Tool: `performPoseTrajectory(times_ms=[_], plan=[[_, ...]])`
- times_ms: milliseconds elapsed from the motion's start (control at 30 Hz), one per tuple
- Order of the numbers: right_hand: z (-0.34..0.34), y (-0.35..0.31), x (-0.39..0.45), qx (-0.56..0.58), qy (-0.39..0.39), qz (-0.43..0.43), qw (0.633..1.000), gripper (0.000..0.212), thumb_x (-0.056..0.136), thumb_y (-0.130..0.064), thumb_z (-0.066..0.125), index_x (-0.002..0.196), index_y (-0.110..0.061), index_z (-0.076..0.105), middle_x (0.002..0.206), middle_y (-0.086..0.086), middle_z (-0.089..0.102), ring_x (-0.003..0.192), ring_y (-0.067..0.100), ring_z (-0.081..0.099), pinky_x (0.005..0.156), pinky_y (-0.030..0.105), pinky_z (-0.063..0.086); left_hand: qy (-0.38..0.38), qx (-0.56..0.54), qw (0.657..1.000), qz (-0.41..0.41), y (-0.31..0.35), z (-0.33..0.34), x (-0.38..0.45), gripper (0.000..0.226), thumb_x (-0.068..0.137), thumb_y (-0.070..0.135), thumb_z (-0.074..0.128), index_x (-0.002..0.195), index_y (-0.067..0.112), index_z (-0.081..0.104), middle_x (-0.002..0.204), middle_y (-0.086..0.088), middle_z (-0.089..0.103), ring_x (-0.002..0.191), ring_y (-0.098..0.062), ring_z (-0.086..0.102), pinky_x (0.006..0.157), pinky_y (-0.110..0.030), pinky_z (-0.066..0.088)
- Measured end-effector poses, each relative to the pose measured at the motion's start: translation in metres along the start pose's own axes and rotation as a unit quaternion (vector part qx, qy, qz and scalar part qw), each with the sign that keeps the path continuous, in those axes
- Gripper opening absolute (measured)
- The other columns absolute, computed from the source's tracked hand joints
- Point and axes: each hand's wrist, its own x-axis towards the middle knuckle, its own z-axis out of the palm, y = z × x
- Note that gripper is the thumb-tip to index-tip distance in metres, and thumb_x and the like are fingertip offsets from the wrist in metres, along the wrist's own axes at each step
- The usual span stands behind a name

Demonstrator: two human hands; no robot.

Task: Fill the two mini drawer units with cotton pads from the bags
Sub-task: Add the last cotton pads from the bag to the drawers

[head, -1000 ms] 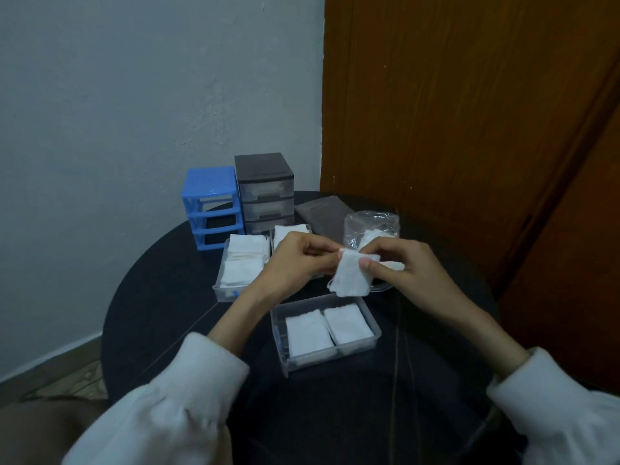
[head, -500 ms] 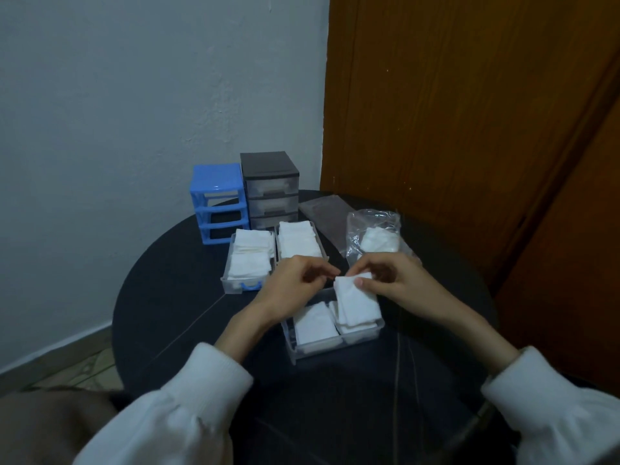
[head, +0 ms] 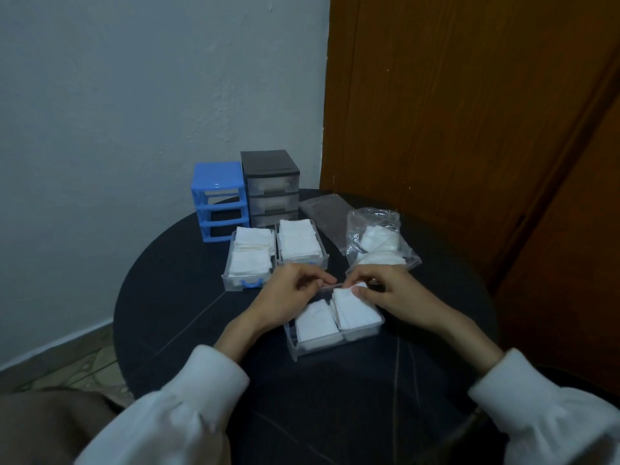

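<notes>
You are well into the filling, but not near the end. Two clear drawers with blue handles sit side by side on the tabletop (head: 167, 297) in front of the units: the left drawer (head: 248, 263) and the right drawer (head: 300, 245), both packed to the rim with white cotton pads. I'd count those as done — they only need sliding back into the blue unit (head: 219, 199), whose three slots stand open and empty.

The third drawer (head: 332, 325) is the one in hand. It lies nearest to you and holds two low stacks, one on its left half and one on its right, so it looks only partly full. Your right hand (head: 392, 292) pinches the far edge of a pad (head: 355, 305) that is lying on the right stack, thumb on top; that grip is narrow and closed on the pad. Your left hand (head: 292, 293) hovers at the drawer's far rim with fingers curled; whether its fingertips touch the pad or the rim I cannot tell.

Supply remains: the clear bag (head: 379, 243), just beyond your right hand, still holds a good heap of pads. A flat dark packet (head: 323, 213) lies behind it; its contents do not show.

The dark grey unit (head: 271, 187) has all three drawers in place. Whether they are filled is not clear — that unit may be the larger part of what is left.
</notes>
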Motion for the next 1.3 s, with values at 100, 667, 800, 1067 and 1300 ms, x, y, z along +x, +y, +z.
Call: performPoseTrajectory(times_ms=[100,667,800,1067,1300], plan=[[0.007,0.003,0.0,-0.101,0.024,-0.041,0.994,0.016,0.085,-0.015,0.065,0.098,-0.025,0.065,0.097,-0.013,0.058,0.093,-0.004,0.049,0.08,0.014,0.037,0.001,0.001,1.0,-0.004,-0.001,0.0,0.0,0.026,0.092,0.005,0.053,0.103,0.019,0.072,0.098,0.004,0.071,0.093,-0.006,0.064,0.087,-0.026,0.051],[-0.019,0.012,-0.013,-0.361,0.12,-0.003,0.925,0.024,0.086,-0.012,0.058,0.106,-0.025,0.059,0.109,-0.007,0.064,0.104,0.012,0.056,0.097,0.027,0.028,0.007,0.019,1.0,0.015,0.029,-0.002,0.021,0.024,0.09,0.003,0.054,0.102,0.019,0.068,0.106,0.007,0.066,0.099,-0.002,0.059,0.088,-0.011,0.044],[-0.014,0.011,-0.004,-0.391,0.1,0.001,0.915,0.029,0.089,-0.011,0.053,0.117,-0.02,0.054,0.117,0.0,0.063,0.108,0.016,0.055,0.105,0.026,0.02,-0.014,0.027,0.999,0.011,0.046,0.017,0.046,0.027,0.084,0.006,0.064,0.107,0.015,0.054,0.112,-0.003,0.059,0.102,-0.015,0.057,0.082,-0.021,0.048],[-0.01,0.018,0.0,-0.397,0.124,0.031,0.909,0.032,0.088,-0.014,0.056,0.12,-0.019,0.054,0.12,0.003,0.061,0.114,0.019,0.053,0.108,0.04,0.018,0.022,0.095,0.995,0.013,0.042,0.043,0.067,0.021,0.088,0.002,0.054,0.103,0.016,0.05,0.099,-0.011,0.065,0.087,-0.021,0.061,0.077,-0.04,0.052],[-0.009,0.021,0.005,-0.428,0.12,0.064,0.893,0.027,0.092,-0.019,0.049,0.118,-0.021,0.052,0.117,0.001,0.061,0.114,0.02,0.048,0.096,0.039,0.021,0.053,0.071,0.994,0.066,0.039,0.04,0.063,0.035,0.085,-0.005,0.049,0.075,0.027,0.04,0.071,-0.005,0.059,0.071,-0.022,0.061,0.061,-0.036,0.048]])
